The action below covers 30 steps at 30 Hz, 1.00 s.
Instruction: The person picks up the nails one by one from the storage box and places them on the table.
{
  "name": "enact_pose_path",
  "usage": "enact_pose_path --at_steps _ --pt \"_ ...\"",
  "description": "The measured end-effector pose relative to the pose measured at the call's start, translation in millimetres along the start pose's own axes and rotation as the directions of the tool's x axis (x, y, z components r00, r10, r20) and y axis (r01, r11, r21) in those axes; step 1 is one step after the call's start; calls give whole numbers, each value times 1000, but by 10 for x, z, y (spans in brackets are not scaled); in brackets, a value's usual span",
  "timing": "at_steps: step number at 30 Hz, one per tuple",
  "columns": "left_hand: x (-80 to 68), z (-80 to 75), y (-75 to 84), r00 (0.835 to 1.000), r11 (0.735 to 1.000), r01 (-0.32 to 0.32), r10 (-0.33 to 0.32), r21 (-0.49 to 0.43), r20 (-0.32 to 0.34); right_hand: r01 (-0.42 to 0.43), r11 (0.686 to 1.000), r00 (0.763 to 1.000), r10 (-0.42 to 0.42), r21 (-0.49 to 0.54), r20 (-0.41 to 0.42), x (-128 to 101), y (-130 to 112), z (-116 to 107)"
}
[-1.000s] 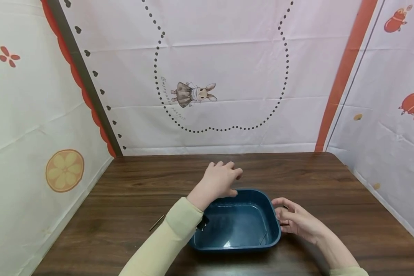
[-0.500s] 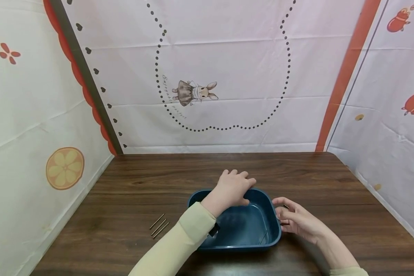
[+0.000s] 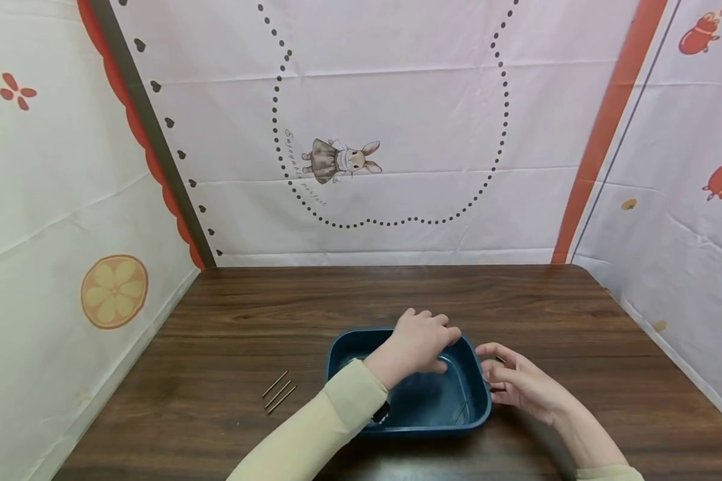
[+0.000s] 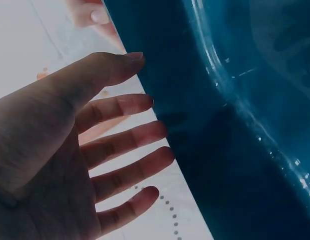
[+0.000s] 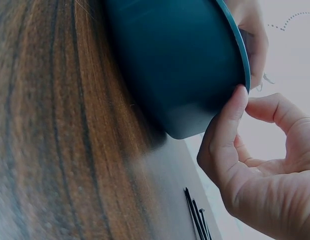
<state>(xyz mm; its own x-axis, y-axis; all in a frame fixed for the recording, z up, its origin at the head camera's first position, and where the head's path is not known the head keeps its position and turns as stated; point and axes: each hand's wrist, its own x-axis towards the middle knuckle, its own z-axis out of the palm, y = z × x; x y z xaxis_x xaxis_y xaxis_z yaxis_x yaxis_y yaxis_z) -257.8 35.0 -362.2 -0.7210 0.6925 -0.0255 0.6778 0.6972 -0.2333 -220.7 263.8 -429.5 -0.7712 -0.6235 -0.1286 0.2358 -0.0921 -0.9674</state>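
A dark blue tray sits on the table. Above its far right part hovers my left hand, fingers spread and loosely bent, nothing held; whether a fingertip touches the tray cannot be told. In the left wrist view those fingers show beside the blue wall. My right hand pinches the right rim between thumb and forefinger, seen closer in the right wrist view. Inside the tray lies a thin nail-like rod. My left arm hides part of the interior.
Three thin brassy rods lie side by side left of the tray. Several dark nails rest on the table beyond my right hand. The brown wooden table ends at printed white cloth walls.
My left hand has moved right and a little toward me over the tray. The shifted sleeve uncovers two more rods at the left. My right hand stays at the rim.
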Motion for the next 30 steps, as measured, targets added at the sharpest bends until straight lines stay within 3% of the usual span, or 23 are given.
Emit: enact_pose_path --at_steps 22,30 --pt "49 177 147 992 993 -119 119 -18 32 -9 1000 1000 9 1 -18 9 -15 15" --pt "30 242 142 978 979 -200 201 -35 46 -15 1000 999 15 -8 -38 3 -6 2"
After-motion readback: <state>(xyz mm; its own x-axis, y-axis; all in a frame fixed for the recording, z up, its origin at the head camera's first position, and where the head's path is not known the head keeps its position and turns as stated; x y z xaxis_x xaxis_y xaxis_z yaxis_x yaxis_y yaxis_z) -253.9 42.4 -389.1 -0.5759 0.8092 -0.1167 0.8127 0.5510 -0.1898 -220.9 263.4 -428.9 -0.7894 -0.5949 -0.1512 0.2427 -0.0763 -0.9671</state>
